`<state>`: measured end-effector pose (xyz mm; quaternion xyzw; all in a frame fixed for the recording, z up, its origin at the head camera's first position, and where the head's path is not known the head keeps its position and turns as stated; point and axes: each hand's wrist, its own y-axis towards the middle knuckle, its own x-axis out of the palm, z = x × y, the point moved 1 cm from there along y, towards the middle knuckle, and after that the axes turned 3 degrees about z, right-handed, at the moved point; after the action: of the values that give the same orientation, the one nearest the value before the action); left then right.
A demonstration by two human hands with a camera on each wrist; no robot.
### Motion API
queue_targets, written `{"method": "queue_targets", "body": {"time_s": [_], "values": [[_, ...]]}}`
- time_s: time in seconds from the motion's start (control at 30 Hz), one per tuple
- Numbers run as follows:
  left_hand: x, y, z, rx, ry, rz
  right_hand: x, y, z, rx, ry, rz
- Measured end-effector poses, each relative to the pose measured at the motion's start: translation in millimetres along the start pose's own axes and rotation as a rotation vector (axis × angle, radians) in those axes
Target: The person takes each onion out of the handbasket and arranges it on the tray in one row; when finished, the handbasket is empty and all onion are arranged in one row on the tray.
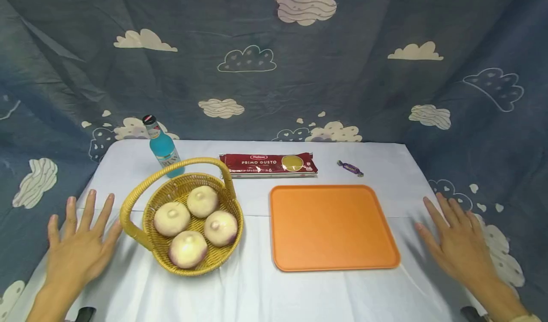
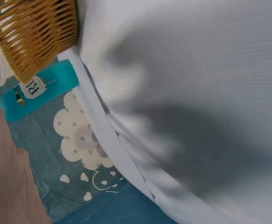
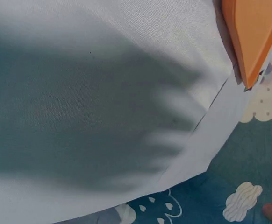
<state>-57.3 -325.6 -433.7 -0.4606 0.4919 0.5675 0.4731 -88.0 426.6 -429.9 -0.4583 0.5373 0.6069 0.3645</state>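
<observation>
My left hand (image 1: 79,253) is spread flat with straight fingers at the left side of the table, holding nothing. Beside its thumb stands a yellow wicker basket (image 1: 199,270) with a tall arched handle, and several pale, purple-tinged onions (image 1: 188,249) lie in it. In the left wrist view the hand's edge (image 2: 7,172) shows close to a blue bottle (image 2: 47,89). My right hand (image 1: 464,246), fingers fanned out and holding nothing, is at the table's right side. Nearest to it lies an orange rectangular tray (image 1: 334,227), whose corner also shows in the right wrist view.
Behind the basket stands the blue bottle (image 1: 163,146) with a black cap. A red spaghetti pack (image 1: 269,165) lies at the back middle, a purple wrapped candy (image 1: 350,168) right of it. A dark cloud-patterned cloth (image 1: 334,84) hangs behind the white-covered table (image 1: 257,293).
</observation>
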Motion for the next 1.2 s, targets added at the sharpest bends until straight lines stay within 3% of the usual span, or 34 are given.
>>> {"method": "queue_targets", "body": {"time_s": [0.4,0.83,1.2], "values": [[-1.6,6.6,5.0,0.002,-0.037,0.051,2,11.8,-7,-0.023,0.017,-0.007],[-5.6,2.6,8.1,0.015,-0.077,0.056,8,26.1,-36,-0.080,0.047,-0.011],[-5.6,0.2,14.4,0.120,-0.212,0.149,13,33.1,-55,-0.105,0.073,-0.001]]}}
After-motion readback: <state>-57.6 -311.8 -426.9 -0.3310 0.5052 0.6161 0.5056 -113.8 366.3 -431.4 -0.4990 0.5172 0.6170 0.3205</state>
